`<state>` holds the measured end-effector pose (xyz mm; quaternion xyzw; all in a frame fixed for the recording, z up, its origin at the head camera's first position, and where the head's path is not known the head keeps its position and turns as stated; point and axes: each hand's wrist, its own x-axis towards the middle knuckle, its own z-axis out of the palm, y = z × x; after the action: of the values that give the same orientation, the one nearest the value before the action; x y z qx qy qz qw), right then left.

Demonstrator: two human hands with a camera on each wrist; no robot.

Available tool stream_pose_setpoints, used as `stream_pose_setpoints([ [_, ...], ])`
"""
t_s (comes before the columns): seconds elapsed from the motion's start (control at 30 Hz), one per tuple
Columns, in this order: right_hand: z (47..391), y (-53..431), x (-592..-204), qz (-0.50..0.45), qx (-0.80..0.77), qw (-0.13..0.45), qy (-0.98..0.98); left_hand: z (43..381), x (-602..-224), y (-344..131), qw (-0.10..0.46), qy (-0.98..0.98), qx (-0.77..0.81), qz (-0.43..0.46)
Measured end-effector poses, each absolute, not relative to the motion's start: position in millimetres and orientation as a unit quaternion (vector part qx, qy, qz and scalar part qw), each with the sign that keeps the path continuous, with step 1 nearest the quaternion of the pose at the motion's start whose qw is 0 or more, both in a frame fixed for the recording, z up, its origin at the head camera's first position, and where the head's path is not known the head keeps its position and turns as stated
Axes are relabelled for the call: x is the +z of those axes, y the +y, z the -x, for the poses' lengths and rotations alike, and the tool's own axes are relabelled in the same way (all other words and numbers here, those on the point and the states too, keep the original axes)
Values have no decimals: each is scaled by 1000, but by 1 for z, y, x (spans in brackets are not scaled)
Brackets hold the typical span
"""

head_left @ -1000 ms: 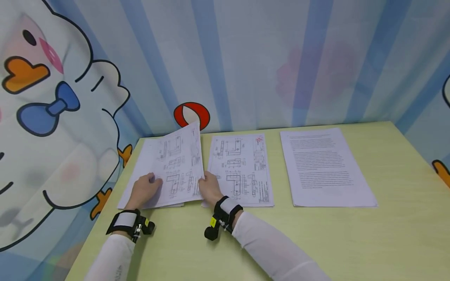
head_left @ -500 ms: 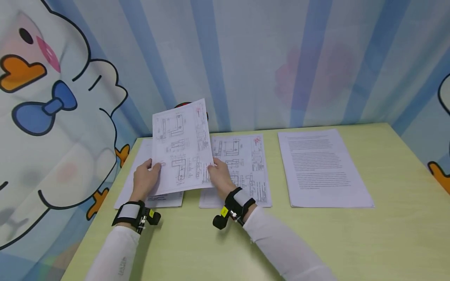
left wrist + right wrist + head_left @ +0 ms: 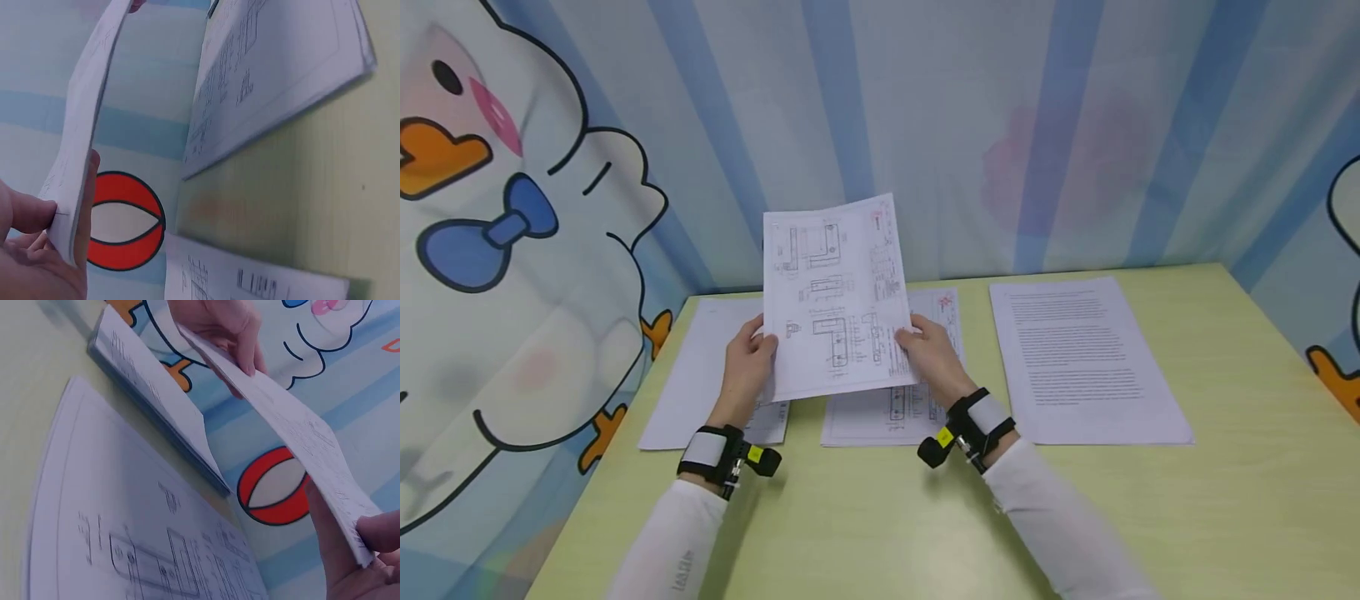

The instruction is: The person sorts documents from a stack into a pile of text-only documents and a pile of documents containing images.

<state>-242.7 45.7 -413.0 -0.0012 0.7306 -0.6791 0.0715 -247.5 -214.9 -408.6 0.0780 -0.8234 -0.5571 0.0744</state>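
A thin stack of papers [image 3: 857, 292] printed with technical drawings is held up over the table, tilted toward the head camera. My left hand [image 3: 747, 367] pinches its left edge, thumb on the printed face and fingers behind. On the opposite edge, my right hand [image 3: 937, 357] grips it the same way. Seen edge-on in the left wrist view, the held papers [image 3: 84, 119] look several sheets thick. Below lies a middle pile of drawings [image 3: 857, 425], partly covered by the held papers in the head view. A left pile of papers [image 3: 681, 392] lies beneath my left hand.
A pile of text pages [image 3: 1090, 358] lies on the right of the pale yellow table [image 3: 850, 525]. A curtain-like backdrop [image 3: 955, 142] with blue stripes and cartoon figures stands right behind the table's back edge.
Both hands have lifted the papers off the left pile and carried them up and to the right. They now overlap the middle pile in view. The other piles stay put.
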Motion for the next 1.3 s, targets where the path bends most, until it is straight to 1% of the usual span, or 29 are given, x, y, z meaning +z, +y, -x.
stream_pose_setpoints([
  [0.1, 241, 63, -410, -3, -643, 71, 763, 245, -407, -205, 58, -825, -559, -51],
  [0.3, 236, 89, -409, 35, -581, 76, 809, 240, -411, -189, 6, -844, -536, -10],
  [0.43, 232, 104, -411, 50, -557, 88, 825, 239, -418, -182, -30, -860, -510, 4],
  [0.63, 225, 118, -421, 71, -527, 107, 840, 232, -426, -178, -62, -887, -458, 21],
  [0.8, 223, 122, -433, 78, -505, 112, 852, 231, -435, -177, -76, -899, -430, 32],
  [1.03, 223, 123, -441, 104, -445, 95, 884, 234, -446, -178, -83, -906, -416, 18],
  [1.13, 224, 122, -443, 93, -419, 94, 898, 234, -448, -177, -90, -907, -411, 0],
  [1.3, 224, 122, -446, 67, -384, 110, 914, 233, -448, -176, -93, -916, -389, -21],
])
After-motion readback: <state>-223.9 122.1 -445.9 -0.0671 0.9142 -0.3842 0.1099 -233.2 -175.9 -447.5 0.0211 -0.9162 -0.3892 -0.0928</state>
